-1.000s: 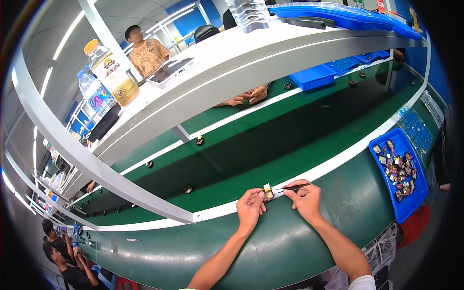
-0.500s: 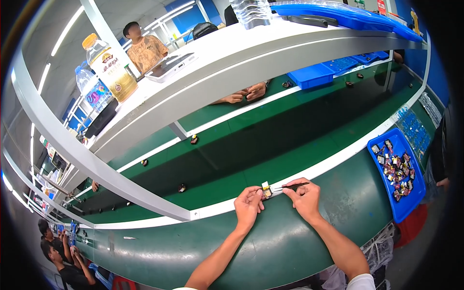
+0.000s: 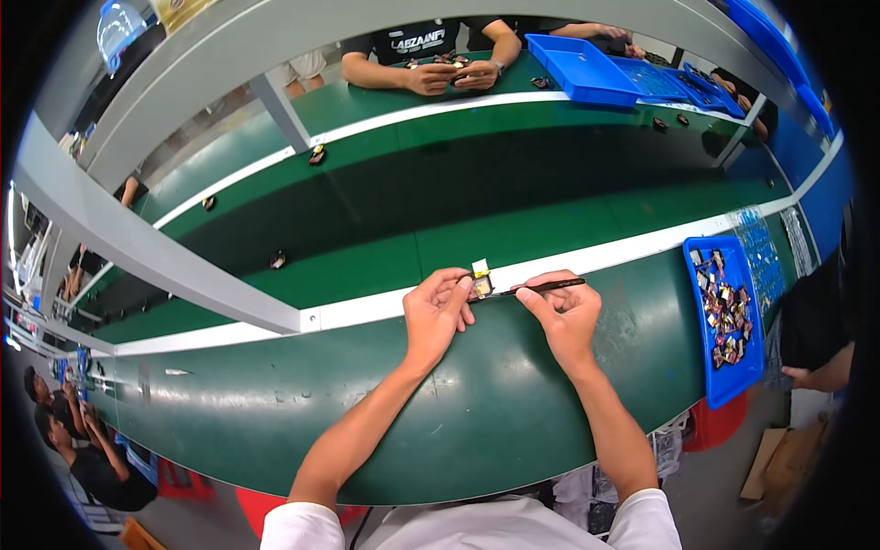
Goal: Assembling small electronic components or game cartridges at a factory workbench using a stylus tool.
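The person's left hand (image 3: pixel 438 312) rests on the green bench (image 3: pixel 275 403) at its far edge, where a white strip (image 3: pixel 642 246) borders the bench. Its thumb and forefinger are pressed together on a small dark part (image 3: pixel 480 285) with a yellowish face and a pale tab standing up from it. The part sits right over the white strip, about midway along the bench's far edge.

The right hand (image 3: pixel 566 316) lies just beside the left, fingers curled and pinched around a thin black tool (image 3: pixel 541 288), which lies nearly level with its tip touching the small part. Whether the tool is tweezers or a fine pen cannot be told at this size.

At the right end of the bench, a blue tray (image 3: pixel 710 367) holds a heap of small mixed parts. Beyond the white strip runs a darker green belt (image 3: pixel 513 174) carrying a few small dark pieces, well apart from one another. Across the belt, at the far side, another person's two hands (image 3: pixel 449 75) are brought together over some small pieces, and a blue bin (image 3: pixel 577 69) stands just to their right.
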A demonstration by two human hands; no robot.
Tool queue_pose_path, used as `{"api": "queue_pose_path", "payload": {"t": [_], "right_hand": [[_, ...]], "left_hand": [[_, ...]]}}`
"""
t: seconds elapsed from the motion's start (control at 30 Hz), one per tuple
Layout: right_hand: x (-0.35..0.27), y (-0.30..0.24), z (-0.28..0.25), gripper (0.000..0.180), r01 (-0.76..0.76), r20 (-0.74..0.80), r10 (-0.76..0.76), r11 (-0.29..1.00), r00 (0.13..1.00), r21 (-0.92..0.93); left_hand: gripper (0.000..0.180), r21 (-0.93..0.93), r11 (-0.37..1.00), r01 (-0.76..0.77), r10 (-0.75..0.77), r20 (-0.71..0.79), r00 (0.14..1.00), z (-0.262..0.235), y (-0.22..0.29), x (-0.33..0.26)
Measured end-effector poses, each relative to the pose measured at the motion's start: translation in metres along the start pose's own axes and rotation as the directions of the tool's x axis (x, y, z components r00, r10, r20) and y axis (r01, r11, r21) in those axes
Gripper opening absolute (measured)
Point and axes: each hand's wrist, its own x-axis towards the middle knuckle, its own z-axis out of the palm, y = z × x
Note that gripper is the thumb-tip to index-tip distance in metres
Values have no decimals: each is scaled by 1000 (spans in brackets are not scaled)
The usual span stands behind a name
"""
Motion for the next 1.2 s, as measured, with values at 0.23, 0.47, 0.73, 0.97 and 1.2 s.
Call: {"api": "queue_pose_path", "payload": {"t": [0.23, 0.47, 0.73, 0.97, 1.2], "right_hand": [[-10, 3, 9, 11, -9, 50, 13, 997, 999, -79], [-9, 6, 11, 13, 44, 22, -41, 982, 999, -184], [-8, 6, 11, 13, 56, 13, -54, 964, 998, -259], [-6, 12, 9, 16, -16, 16, 19, 990, 1000, -138], [2, -13, 1, 15, -462, 22, 461, 887, 887, 2]], "left_hand": [[20, 10, 1000, -4, 4, 16, 1000, -1, -2, -5], [17, 43, 999, -17, 17, 16, 1000, 3, 1, -6], [17, 106, 990, -90, 87, 33, 996, 5, -3, -7], [17, 118, 987, -110, 104, 55, 993, 7, -2, -8], [17, 97, 991, -94, 84, 106, 991, 4, -2, -8]]}}
